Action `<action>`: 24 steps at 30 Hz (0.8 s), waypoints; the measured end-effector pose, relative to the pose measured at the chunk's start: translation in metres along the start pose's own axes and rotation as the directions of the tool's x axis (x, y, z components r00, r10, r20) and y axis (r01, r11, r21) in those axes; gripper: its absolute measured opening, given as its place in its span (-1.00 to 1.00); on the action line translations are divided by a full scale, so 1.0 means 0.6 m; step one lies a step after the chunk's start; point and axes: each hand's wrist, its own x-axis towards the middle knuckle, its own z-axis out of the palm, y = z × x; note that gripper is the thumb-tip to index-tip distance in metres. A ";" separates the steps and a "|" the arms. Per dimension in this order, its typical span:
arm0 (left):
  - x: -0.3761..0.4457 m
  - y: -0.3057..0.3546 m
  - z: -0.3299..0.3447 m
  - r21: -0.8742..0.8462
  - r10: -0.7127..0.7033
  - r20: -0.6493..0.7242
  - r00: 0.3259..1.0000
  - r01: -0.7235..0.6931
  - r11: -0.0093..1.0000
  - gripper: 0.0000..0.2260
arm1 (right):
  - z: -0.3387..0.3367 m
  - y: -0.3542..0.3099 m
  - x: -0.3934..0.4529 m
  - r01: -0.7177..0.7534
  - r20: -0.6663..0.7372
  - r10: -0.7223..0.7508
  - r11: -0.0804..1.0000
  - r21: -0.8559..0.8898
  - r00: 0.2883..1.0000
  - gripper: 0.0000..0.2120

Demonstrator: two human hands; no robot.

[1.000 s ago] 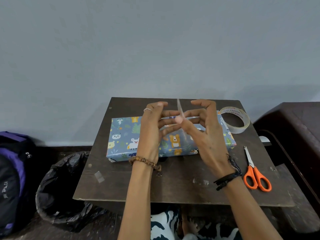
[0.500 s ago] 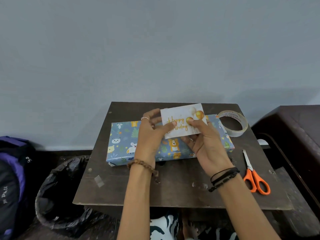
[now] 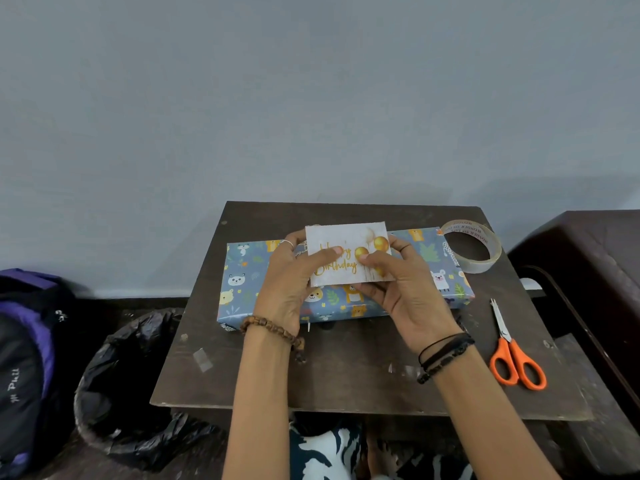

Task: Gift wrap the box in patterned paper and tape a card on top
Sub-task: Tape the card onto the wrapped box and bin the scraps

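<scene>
Nearest, the left hand (image 3: 292, 275) and right hand (image 3: 403, 287) pinch the birthday card (image 3: 348, 252) by its sides, just above the wrapped box (image 3: 249, 282); wrapping looks finished — card placement is in hand; next comes tape from the tape roll (image 3: 479, 263) beyond the box's right end; whether the card touches the box is unclear.

Matt paper card (image 3: 348, 251) with shiny gold lettering, printed wrapping paper on box (image 3: 249, 271), scuffed wooden table (image 3: 346, 375).
</scene>
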 end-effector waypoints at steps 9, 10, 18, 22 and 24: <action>0.004 -0.004 0.003 0.147 0.037 -0.111 0.993 -0.021 0.989 -0.65 | 0.003 0.003 0.005 0.123 -0.029 -0.133 0.966 -0.228 0.991 -0.66; 0.004 -0.004 0.005 0.171 0.055 -0.125 0.991 -0.034 0.985 -0.63 | 0.004 0.003 0.008 0.155 -0.033 -0.168 0.955 -0.254 0.985 -0.67; 0.007 -0.019 0.024 0.539 0.208 -0.231 0.950 -0.053 0.841 -0.59 | 0.001 0.012 0.035 0.315 -0.003 -0.455 0.621 -0.718 0.890 -0.57; 0.000 -0.019 0.030 0.638 0.227 -0.252 0.941 -0.015 0.770 -0.52 | 0.003 0.013 0.042 0.284 -0.003 -0.493 0.506 -0.814 0.870 -0.53; -0.004 -0.018 0.033 0.667 0.235 -0.265 0.935 0.001 0.745 -0.49 | 0.005 0.013 0.043 0.259 -0.011 -0.500 0.467 -0.845 0.866 -0.53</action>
